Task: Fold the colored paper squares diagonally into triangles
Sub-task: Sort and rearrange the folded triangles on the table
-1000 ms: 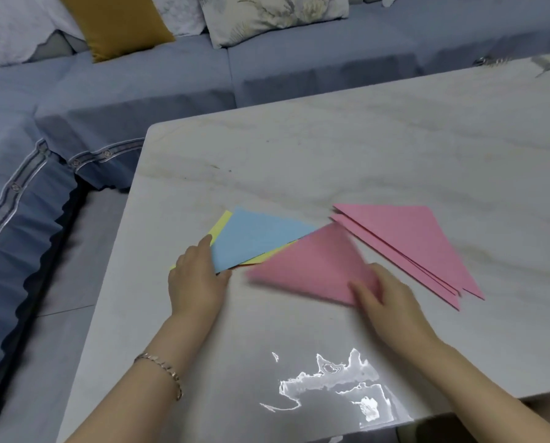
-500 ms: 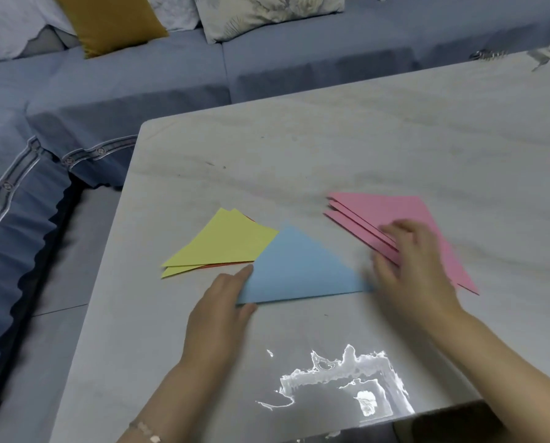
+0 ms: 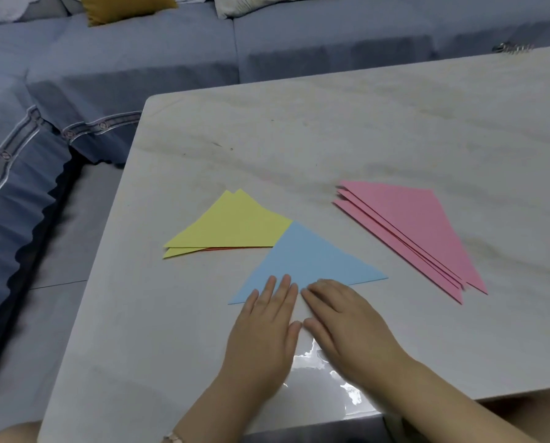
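A blue paper triangle lies flat on the marble table, its long edge toward me. My left hand and my right hand rest side by side, palms down, with fingertips pressing on that long edge near its middle. Neither hand grips anything. To the left, yellow paper triangles lie stacked, with a thin red edge showing beneath them; the blue triangle's tip overlaps their right corner. A fanned stack of pink triangles lies to the right, apart from both hands.
A blue-grey sofa with a mustard cushion runs behind and left of the table. The table's left edge and rounded corner are close to the yellow stack. A bright glare patch shines on the near table surface.
The pink triangle was laid on the pink stack. The blue triangle was drawn off the yellow stack toward me. My right hand came back from the pink stack and both hands now press the blue triangle's edge.
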Demonstrator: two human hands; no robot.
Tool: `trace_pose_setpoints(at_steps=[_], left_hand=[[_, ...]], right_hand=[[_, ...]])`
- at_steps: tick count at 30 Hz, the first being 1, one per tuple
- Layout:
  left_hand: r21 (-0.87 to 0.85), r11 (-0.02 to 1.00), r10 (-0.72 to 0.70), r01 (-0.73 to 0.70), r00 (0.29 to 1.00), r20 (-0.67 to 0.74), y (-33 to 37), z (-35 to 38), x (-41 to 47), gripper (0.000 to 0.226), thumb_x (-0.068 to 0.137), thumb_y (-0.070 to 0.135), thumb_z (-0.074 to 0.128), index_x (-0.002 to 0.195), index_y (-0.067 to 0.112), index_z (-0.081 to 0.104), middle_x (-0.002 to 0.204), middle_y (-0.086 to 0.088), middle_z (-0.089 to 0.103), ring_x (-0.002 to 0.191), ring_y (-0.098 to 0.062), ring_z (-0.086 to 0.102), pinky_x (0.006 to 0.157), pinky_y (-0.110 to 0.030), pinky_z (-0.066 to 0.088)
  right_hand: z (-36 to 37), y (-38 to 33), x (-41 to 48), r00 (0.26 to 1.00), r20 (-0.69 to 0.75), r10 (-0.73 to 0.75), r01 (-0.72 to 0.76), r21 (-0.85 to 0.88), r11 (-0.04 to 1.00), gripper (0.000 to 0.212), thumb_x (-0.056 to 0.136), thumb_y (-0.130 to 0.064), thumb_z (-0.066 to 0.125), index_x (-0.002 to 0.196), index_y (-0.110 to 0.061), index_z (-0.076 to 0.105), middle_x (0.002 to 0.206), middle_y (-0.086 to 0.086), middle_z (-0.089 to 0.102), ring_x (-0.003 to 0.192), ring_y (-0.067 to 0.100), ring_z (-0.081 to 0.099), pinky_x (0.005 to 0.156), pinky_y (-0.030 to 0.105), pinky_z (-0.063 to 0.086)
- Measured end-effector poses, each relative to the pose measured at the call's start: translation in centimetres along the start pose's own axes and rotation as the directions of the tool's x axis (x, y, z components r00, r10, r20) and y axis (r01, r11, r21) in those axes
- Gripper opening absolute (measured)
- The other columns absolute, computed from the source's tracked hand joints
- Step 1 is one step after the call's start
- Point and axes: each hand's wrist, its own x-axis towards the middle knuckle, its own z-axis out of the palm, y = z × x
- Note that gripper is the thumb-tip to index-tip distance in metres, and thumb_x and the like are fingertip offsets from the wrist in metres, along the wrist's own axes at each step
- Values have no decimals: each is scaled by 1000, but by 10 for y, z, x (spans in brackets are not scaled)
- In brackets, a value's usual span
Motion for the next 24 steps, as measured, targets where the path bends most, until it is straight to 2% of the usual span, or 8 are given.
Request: trace_pose_setpoints(at_steps=[4, 8, 11, 13, 15, 20, 22, 24], left_hand=[[27, 1000, -9, 10, 1000, -22, 0, 2, -1, 53, 98, 45, 10, 134, 17, 38, 140, -1, 47, 131, -17, 33, 106, -33, 22], [67, 998, -18, 21, 999, -37, 1, 2, -1, 55, 97, 47, 9, 134, 17, 38, 140, -1, 48, 131, -17, 31, 104, -35, 23], [114, 993, -27, 28, 1000, -12, 2, 1, -1, 57, 97, 47, 8, 134, 17, 38, 140, 0, 48, 132, -20, 38, 105, -34, 21], [109, 993, -40, 39, 999, 3, 2, 0, -2, 57, 97, 47, 7, 134, 17, 39, 140, 0, 48, 132, -18, 35, 108, -31, 13], [103, 994, -46, 45, 999, 7, 3, -1, -1, 58, 97, 47, 7, 134, 16, 40, 140, -1, 48, 131, -17, 31, 108, -30, 11], [126, 991, -55, 53, 998, 16, 7, -4, 0, 61, 97, 46, 7, 130, 16, 48, 136, -1, 52, 126, -23, 49, 102, -35, 25], [121, 988, -93, 91, 996, 7, 14, -7, 2, 65, 97, 45, 6, 125, 13, 55, 131, -3, 57, 121, -25, 53, 102, -37, 29], [125, 986, -111, 114, 993, -34, 25, -6, 8, 63, 98, 40, 10, 118, 9, 61, 122, -7, 63, 112, -29, 60, 97, -39, 42]], right_hand=[[-4, 1, -1, 998, -58, 40, -43, -48, 998, 61, 97, -43, 14, 107, -13, 66, 98, -2, 65, 94, 17, 56, 92, 24, 32], [-11, 11, -8, 992, -100, 76, -83, -68, 994, 59, 97, -41, 17, 103, -9, 67, 94, 0, 66, 88, 19, 57, 90, 22, 32], [-16, 28, -16, 984, -126, 125, -135, -67, 989, 51, 95, -40, 28, 104, -7, 67, 96, 2, 66, 92, 20, 54, 93, 26, 32], [-17, 37, -21, 980, -141, 144, -155, -70, 985, 43, 90, -36, 38, 104, -7, 66, 96, 3, 65, 94, 20, 51, 95, 30, 32], [-19, 44, -24, 974, -152, 169, -183, -82, 980, 42, 88, -34, 39, 103, -7, 67, 95, 4, 65, 94, 21, 53, 96, 32, 31], [-23, 57, -31, 943, -212, 256, -280, -95, 955, 57, 95, -41, 25, 102, -3, 67, 96, 8, 67, 97, 24, 53, 90, 34, 33], [-23, 59, -31, 934, -229, 274, -301, -92, 949, 51, 91, -38, 33, 102, -2, 67, 95, 10, 67, 97, 25, 53, 88, 34, 33], [-22, 56, -30, 930, -233, 285, -313, -94, 945, 47, 86, -35, 39, 101, -1, 67, 95, 10, 67, 93, 29, 59, 86, 33, 36]])
